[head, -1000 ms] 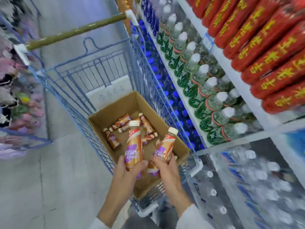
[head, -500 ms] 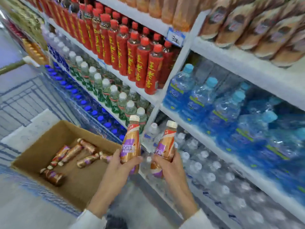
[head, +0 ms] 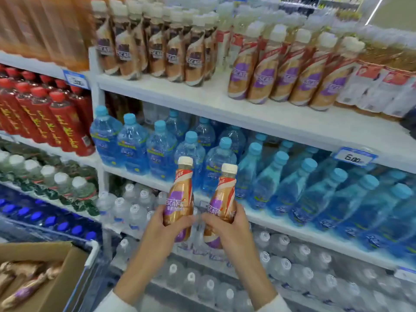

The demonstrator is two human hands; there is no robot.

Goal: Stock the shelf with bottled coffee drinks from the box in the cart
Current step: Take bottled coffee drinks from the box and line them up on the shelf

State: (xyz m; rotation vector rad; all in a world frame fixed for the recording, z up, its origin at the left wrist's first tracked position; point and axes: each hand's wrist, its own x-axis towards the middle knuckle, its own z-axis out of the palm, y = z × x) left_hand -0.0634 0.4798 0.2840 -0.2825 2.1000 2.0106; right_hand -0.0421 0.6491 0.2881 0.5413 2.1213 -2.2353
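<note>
left hand (head: 161, 230) grips upright coffee bottle (head: 180, 199) | right hand (head: 231, 230) grips second coffee bottle (head: 221, 204) | both before water shelf (head: 281, 219) edge | box (head: 56, 287) bottom-left

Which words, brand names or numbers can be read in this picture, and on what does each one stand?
"ESCAFE", first letter cut off: left-hand bottle
"SCAF", partly covered: right-hand bottle
"ESCAFE": purple-label bottles, upper shelf
"6.00": blue price tag
Too blurred: left price tag, yellow characters on red bottles, water labels.
</note>
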